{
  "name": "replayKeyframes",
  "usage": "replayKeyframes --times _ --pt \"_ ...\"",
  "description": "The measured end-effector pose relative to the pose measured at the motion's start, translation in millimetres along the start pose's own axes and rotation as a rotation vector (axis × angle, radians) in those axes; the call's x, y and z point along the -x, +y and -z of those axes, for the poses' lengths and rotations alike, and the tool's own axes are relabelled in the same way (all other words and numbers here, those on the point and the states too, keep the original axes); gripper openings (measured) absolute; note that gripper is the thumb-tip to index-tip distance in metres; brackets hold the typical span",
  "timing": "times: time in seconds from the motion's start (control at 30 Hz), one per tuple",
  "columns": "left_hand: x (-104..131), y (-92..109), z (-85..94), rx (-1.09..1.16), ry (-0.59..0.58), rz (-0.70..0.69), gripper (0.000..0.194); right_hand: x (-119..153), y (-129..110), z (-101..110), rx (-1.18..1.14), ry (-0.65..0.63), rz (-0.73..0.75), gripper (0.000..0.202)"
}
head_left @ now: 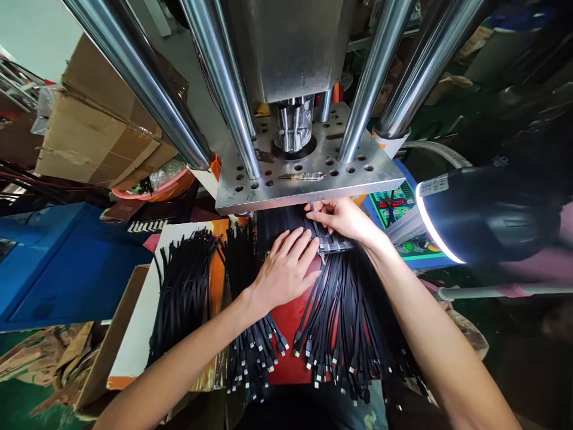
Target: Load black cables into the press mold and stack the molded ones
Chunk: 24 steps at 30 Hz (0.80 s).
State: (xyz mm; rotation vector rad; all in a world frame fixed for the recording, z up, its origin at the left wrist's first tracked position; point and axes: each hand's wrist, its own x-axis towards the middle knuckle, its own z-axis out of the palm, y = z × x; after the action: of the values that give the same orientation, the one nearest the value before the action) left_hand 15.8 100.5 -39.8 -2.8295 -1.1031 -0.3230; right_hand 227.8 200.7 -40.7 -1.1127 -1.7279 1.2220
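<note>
My left hand lies flat with its fingers stretched over flat black cables at the front of the press, beside a metal-edged holder. Just under the press plate's front edge, my right hand has thumb and forefinger pinched on what looks like a thin black cable. A row of black cables with metal-tipped plugs fans out from the holder towards me. Another bunch of plugged cables hangs below my left wrist. The far cable ends under the plate are hidden.
A thick steel plate and shiny guide columns stand above my hands. More black cables lie in a box at left. At right are a lit lamp and a green control panel. Cardboard boxes stand behind.
</note>
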Motion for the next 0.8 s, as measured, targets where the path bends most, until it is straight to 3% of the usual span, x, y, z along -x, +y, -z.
replayKeyframes --times 0.13,0.27,0.37,0.47,0.6,0.8 --pt "-3.5 12.6 -4.0 -0.07 0.012 0.068 0.053 0.8 -2.4 -3.9 0.093 0.091 -0.011 0.034" --pt "-5.4 22.2 -3.5 -0.121 -0.028 0.115 0.056 31.0 -8.6 -8.6 0.426 0.278 0.059 0.02" --pt "-5.3 25.2 0.0 -0.085 -0.061 0.117 0.062 64.3 -11.4 -12.8 0.797 0.18 0.173 0.038" --pt "-10.2 22.6 5.4 -0.006 -0.089 0.138 0.073 77.2 -16.1 -18.7 1.103 0.084 0.112 0.047" --pt "-32.1 6.4 12.5 0.078 -0.133 0.209 0.062 50.8 -25.8 -23.1 1.275 0.058 -0.016 0.051" --pt "-68.7 -29.1 14.2 0.097 -0.157 0.247 0.055 0.3 -27.1 -19.3 1.198 0.061 -0.105 0.05"
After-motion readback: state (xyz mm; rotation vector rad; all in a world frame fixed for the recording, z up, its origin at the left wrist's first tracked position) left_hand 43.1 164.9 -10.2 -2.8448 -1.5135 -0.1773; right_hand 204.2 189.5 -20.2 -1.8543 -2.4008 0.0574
